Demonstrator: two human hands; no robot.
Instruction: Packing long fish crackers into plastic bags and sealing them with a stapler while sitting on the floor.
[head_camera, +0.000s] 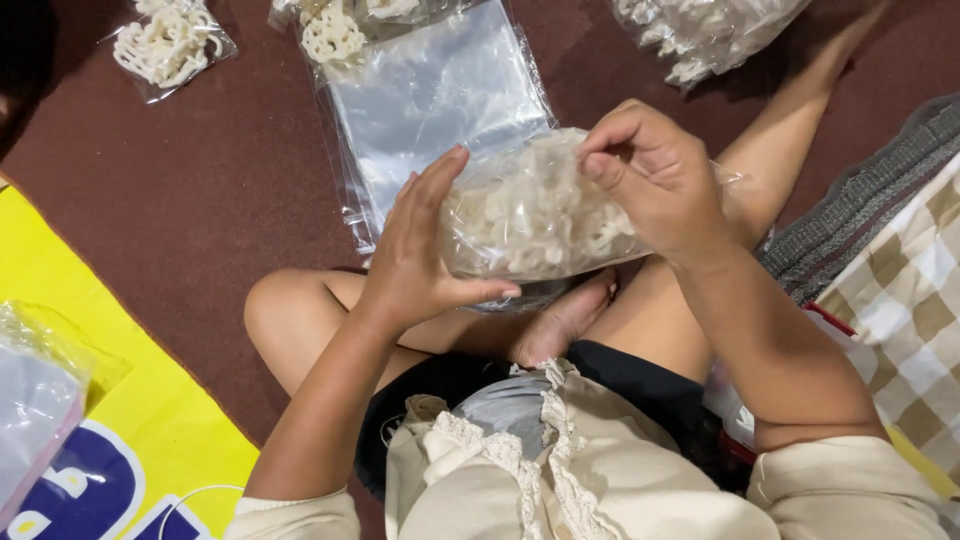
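I hold a clear plastic bag (530, 215) filled with pale, curly crackers above my crossed legs. My left hand (420, 255) cups the bag's left side, thumb under it and fingers up along its end. My right hand (655, 180) grips the bag's right top, fingers curled and pinching the plastic at its mouth. The bag lies sideways between both hands. Its underside is hidden by my left thumb and my foot.
A stack of flat empty clear bags (430, 95) lies on the dark red floor ahead. Filled cracker bags sit at the top left (170, 45), top middle (335, 35) and top right (700, 35). A yellow sheet (130, 400) lies left, a checked cloth (910, 290) right.
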